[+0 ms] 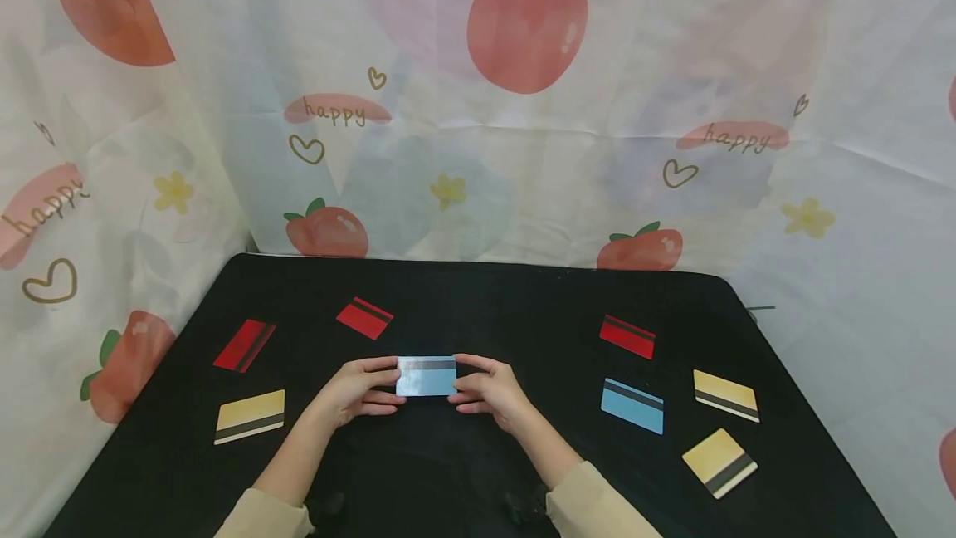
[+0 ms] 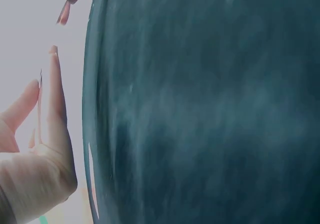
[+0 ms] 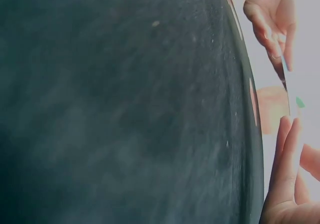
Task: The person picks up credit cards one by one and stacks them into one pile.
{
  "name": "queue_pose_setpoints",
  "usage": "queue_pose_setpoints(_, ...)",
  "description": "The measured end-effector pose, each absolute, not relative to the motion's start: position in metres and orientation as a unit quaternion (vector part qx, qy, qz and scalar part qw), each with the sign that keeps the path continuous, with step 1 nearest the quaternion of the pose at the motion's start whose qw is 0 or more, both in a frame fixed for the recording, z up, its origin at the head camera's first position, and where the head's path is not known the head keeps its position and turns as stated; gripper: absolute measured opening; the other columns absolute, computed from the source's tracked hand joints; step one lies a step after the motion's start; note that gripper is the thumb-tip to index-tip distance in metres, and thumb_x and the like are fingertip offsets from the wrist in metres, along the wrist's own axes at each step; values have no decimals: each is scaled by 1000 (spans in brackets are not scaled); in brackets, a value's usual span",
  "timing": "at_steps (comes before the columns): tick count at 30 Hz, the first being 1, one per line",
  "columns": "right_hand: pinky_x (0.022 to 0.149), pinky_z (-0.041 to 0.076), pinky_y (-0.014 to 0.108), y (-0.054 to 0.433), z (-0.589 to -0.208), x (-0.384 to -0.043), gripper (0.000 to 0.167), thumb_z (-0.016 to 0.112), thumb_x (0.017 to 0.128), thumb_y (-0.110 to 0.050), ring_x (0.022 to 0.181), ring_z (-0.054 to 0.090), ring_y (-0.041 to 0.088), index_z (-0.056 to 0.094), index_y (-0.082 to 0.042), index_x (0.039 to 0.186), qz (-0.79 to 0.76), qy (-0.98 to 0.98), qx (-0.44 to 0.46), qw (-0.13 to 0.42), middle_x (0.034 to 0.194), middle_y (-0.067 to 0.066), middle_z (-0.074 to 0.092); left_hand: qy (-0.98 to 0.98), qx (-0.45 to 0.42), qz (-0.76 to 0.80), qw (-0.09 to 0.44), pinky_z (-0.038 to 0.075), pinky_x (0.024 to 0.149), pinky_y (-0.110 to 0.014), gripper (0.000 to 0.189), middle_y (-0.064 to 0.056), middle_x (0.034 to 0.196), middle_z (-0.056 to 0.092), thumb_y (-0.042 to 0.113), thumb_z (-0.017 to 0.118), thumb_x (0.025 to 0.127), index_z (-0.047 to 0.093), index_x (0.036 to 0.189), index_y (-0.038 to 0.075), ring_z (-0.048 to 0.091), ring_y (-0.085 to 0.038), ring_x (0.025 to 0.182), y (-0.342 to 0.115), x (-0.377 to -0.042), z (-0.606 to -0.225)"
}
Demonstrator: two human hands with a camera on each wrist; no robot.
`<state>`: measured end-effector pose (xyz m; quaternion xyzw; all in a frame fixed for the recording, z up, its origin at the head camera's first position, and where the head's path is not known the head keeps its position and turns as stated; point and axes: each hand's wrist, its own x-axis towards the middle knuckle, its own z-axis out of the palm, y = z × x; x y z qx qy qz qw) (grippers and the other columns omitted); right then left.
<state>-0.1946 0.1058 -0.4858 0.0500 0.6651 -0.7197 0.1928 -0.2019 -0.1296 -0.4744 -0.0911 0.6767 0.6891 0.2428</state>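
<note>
In the head view a light blue card (image 1: 426, 380) with a dark stripe along its top is held up at the middle of the black table (image 1: 426, 480). My left hand (image 1: 357, 393) pinches its left edge, and my right hand (image 1: 496, 393) pinches its right edge. Both wrist views show the hands side-on: the left hand (image 2: 45, 154) with thumb and fingers close together, and the right hand (image 3: 287, 179) likewise. The card appears there only as a thin edge, mostly washed out by bright light.
On the left lie two red cards (image 1: 244, 345) and a yellow card (image 1: 250, 417). To the right are a red card (image 1: 627, 336), a second blue card (image 1: 631, 406) and two yellow cards (image 1: 726, 395). A printed curtain (image 1: 418, 214) hangs behind the table.
</note>
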Motion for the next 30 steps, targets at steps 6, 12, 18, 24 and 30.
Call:
queue_pose_setpoints(6, 62, 57, 34, 118, -486, -190, 48, 63, 81, -4, 71, 68, 24, 52, -5, 127, -714, 670, 54, 195, 82, 12, 68, 673, -109, 690, 242, 56, 68, -41, 48, -17, 105, 63, 14, 62, 87, 47, 130, 0, 68, -30, 79, -116, -199, -479)
queue_pose_setpoints(12, 62, 57, 33, 130, -484, -185, 48, 64, 80, -4, 71, 68, 24, 52, -4, 127, -710, 674, 67, 194, 82, 12, 68, 664, -101, 695, 257, 56, 70, -41, 50, -17, 106, 62, 15, 62, 87, 46, 131, 0, 67, -30, 81, -104, -198, -481)
queue_pose_setpoints(18, 62, 57, 34, 139, -483, -180, 49, 65, 80, -3, 69, 68, 23, 52, -3, 127, -705, 676, 79, 199, 81, 11, 68, 659, -88, 697, 270, 55, 70, -42, 52, -16, 105, 64, 17, 62, 87, 44, 132, -2, 68, -28, 81, -96, -194, -482)
queue_pose_setpoints(24, 62, 57, 33, 149, -482, -175, 50, 65, 80, -5, 71, 68, 23, 51, -3, 128, -699, 682, 84, 198, 82, 12, 68, 658, -79, 695, 278, 55, 71, -41, 54, -15, 106, 64, 19, 63, 87, 43, 133, -2, 67, -27, 82, -88, -191, -482)
queue_pose_setpoints(30, 63, 57, 32, 159, -481, -171, 50, 64, 83, -8, 75, 68, 24, 48, -3, 130, -698, 682, 84, 200, 85, 12, 68, 654, -77, 693, 294, 55, 72, -40, 57, -15, 107, 63, 20, 64, 86, 42, 134, -1, 67, -28, 84, -81, -190, -484)
